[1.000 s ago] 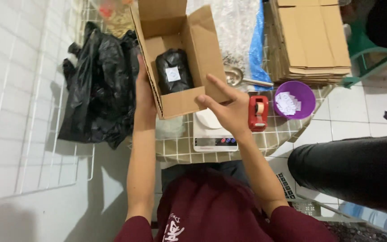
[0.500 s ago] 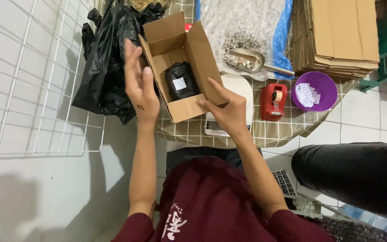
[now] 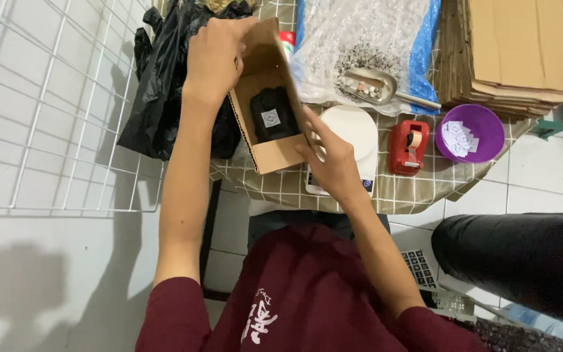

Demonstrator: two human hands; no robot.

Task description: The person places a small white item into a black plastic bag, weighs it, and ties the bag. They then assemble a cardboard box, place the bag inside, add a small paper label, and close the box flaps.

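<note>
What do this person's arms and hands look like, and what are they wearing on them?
Both arms are bare from the upper arm down, slim, with no gloves, watch, rings or bracelets that I can see. The left hand and right hand are uncovered. The short sleeves belong to a dark maroon T-shirt with a small white printed mark on the chest.

black pouch (image 3: pixel 272 115) with white label (image 3: pixel 270 118) inside cardboard box (image 3: pixel 275 153)
</note>
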